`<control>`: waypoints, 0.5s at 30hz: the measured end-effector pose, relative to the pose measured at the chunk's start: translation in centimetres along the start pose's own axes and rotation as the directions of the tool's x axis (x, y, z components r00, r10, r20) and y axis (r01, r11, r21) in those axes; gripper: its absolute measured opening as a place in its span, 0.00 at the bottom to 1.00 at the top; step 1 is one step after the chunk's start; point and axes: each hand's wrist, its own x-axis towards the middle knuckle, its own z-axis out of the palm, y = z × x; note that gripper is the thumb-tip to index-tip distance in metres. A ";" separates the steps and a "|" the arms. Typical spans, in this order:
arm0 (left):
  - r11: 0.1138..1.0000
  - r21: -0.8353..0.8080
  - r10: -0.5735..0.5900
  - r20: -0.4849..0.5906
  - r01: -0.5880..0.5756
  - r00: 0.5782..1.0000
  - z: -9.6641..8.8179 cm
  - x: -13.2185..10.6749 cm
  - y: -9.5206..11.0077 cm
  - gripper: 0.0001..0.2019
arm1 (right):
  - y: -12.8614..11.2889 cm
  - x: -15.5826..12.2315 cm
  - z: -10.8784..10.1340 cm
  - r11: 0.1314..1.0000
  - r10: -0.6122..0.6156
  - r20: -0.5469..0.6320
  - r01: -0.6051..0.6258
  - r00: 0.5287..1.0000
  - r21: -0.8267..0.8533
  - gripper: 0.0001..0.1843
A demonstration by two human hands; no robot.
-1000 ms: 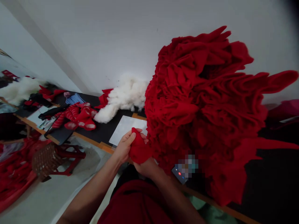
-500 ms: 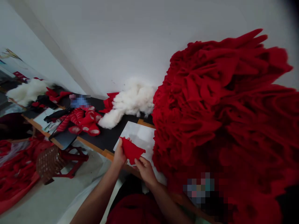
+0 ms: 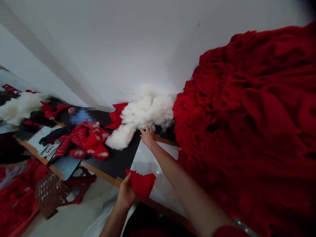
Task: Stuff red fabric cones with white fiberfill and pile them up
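White fibre stuffing lies far off on the black tabletop, left of the red fabric heap. I read the right hand as open, touching the stuffing's near edge; the left hand, farther from it, grips a small red fabric piece.

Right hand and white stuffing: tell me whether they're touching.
Touching. The head view shows the right hand with its fingertips pressed against the lower edge of the white stuffing, with no gap visible.
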 end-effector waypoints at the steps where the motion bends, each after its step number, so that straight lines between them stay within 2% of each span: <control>1: 1.000 0.007 -0.026 0.019 0.025 0.999 -0.4 -0.3 0.0 0.07 | 0.1 1.8 0.7 1.000 0.029 0.011 -0.029 1.000 0.001 0.24; 4: 0.995 0.061 -0.082 0.030 0.080 0.996 -1.4 -1.3 -0.2 0.06 | 1.5 5.1 2.4 0.995 0.085 0.014 -0.085 0.996 0.046 0.21; 7: 0.990 0.123 -0.074 0.061 0.066 0.995 -1.8 -1.8 0.2 0.08 | 3.7 5.4 3.4 0.990 0.083 -0.019 -0.081 0.996 0.119 0.13; 11: 0.979 0.203 -0.019 0.083 0.002 0.996 -0.3 -0.3 1.5 0.15 | 5.9 2.7 3.2 0.971 0.059 -0.083 -0.038 0.995 0.235 0.12; 13: 0.964 0.265 -0.043 0.105 0.014 0.994 1.4 1.1 2.2 0.14 | 6.8 0.1 2.3 0.952 0.065 -0.119 -0.026 0.991 0.304 0.12; 15: 0.919 0.393 -0.078 0.125 0.023 0.989 3.1 2.7 2.4 0.16 | 7.5 -3.2 1.3 0.920 0.082 -0.150 -0.017 0.985 0.391 0.11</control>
